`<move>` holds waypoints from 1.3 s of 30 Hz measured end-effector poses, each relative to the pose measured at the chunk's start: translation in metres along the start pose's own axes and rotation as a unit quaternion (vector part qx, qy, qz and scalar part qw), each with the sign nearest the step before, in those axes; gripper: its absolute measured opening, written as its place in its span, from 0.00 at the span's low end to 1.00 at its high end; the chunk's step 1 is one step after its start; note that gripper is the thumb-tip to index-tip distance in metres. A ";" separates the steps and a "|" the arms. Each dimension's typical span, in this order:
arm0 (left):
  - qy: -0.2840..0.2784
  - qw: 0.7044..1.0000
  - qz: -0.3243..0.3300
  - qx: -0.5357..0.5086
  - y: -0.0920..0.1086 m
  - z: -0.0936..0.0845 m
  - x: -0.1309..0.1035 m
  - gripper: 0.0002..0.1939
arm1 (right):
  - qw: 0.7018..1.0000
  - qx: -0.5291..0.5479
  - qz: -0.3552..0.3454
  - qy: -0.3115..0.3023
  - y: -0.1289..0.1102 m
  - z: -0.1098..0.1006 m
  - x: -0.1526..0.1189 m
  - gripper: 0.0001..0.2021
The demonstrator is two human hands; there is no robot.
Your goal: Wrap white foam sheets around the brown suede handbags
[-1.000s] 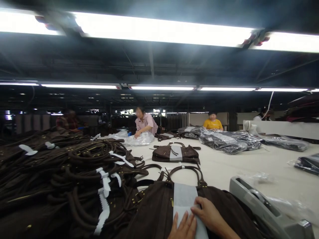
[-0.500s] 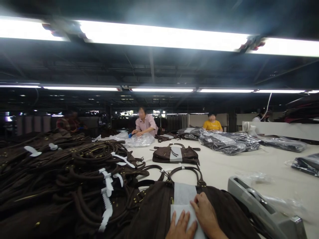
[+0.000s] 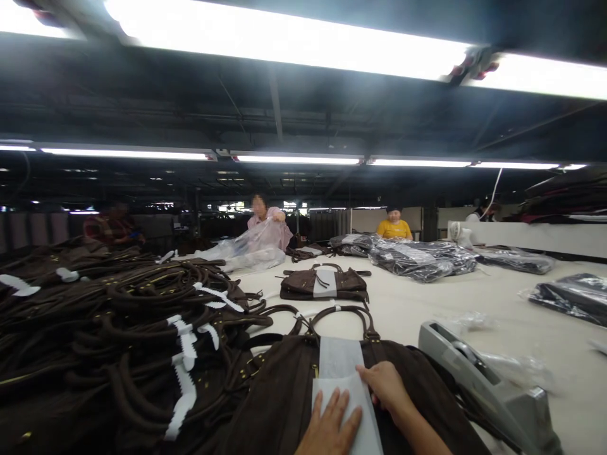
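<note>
Long factory hall, strip lights overhead, one wide pale table (image 3: 427, 316) running away from you.

Far left: a heap of brown bags (image 3: 104, 341), handles tangled, white paper tabs sticking out of it. It lies just beside the bag (image 3: 279, 392) you work on, touching its left edge.

Centre, near edge: that bag lies flat, handles pointing away from you. A white paper strip (image 3: 339, 373) runs down its middle.

Your left hand (image 3: 329, 426) is flat and open, fingers spread, pressing the near part of the strip. It grips nothing.

Your right hand (image 3: 386, 387) sits just right of it, fingers curled over the strip's right edge where it meets the brown fabric. Whether it pinches the paper or only presses it, you cannot tell.

To do this well, I judge: keep the left palm as the anchor, smooth with the right outward from the middle, keep the strip square to the handles, and watch for creases at the edge.

Right: a grey tape dispenser (image 3: 488, 385) near your right wrist, apart from the bag.

Further off: a second bag (image 3: 325, 284) with its own strip; wrapped dark bundles (image 3: 422, 259); a person in pink (image 3: 265, 224) lifting clear plastic; a person in yellow (image 3: 394, 227) seated.
</note>
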State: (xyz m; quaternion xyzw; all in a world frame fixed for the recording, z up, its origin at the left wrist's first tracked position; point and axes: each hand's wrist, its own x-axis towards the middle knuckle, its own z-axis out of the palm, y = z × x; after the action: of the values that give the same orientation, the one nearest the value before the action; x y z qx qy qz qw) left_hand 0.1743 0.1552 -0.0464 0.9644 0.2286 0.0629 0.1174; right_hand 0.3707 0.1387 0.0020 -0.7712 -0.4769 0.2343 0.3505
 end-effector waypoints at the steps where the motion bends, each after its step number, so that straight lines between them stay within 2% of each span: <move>1: 0.003 1.000 0.001 0.001 0.000 -0.001 -0.001 0.29 | 1.000 0.018 -0.001 -0.006 0.001 0.002 0.001 0.22; 6: 0.001 1.000 0.008 -0.008 0.008 -0.013 -0.006 0.41 | 0.999 0.026 -0.009 0.036 0.009 0.009 0.003 0.16; 13: -0.038 0.997 -0.041 -0.058 0.056 -0.061 -0.018 0.40 | 0.999 0.008 0.010 0.042 0.004 -0.005 -0.004 0.11; 17: -0.043 0.996 -0.047 -0.069 0.065 -0.072 -0.021 0.39 | 0.999 0.011 0.036 0.030 0.003 -0.005 -0.005 0.10; 23: -0.039 0.996 -0.008 -0.078 0.063 -0.071 -0.020 0.38 | 0.998 -0.014 0.035 0.045 0.002 -0.009 -0.014 0.11; 28: -0.045 0.996 -0.003 -0.081 0.065 -0.073 -0.020 0.37 | 0.981 -0.117 -0.029 0.151 -0.012 -0.021 -0.030 0.15; 29: -0.047 0.996 -0.004 -0.078 0.065 -0.074 -0.021 0.38 | 0.981 -0.127 -0.030 0.142 -0.015 -0.022 -0.031 0.17; 32: -0.047 0.997 -0.003 -0.059 0.064 -0.074 -0.019 0.38 | 0.988 -0.136 -0.021 0.065 -0.019 -0.021 -0.032 0.16; 35: -0.043 0.998 0.024 -0.029 0.050 -0.060 -0.012 0.37 | 0.989 -0.138 -0.022 0.037 -0.016 -0.016 -0.030 0.11; 37: -0.041 0.998 0.042 -0.002 0.034 -0.043 -0.003 0.31 | 0.991 -0.126 -0.022 0.041 -0.011 -0.012 -0.027 0.07; 39: -0.012 0.998 0.054 0.033 0.015 -0.022 0.008 0.26 | 0.992 -0.111 -0.020 0.053 -0.006 -0.009 -0.025 0.06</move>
State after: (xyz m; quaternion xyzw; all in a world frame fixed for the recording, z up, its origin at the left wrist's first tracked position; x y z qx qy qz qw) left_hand 0.1840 0.1504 -0.0207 0.9793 0.1769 0.0504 0.0846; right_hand 0.3629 0.1150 0.0128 -0.8073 -0.4957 0.1317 0.2921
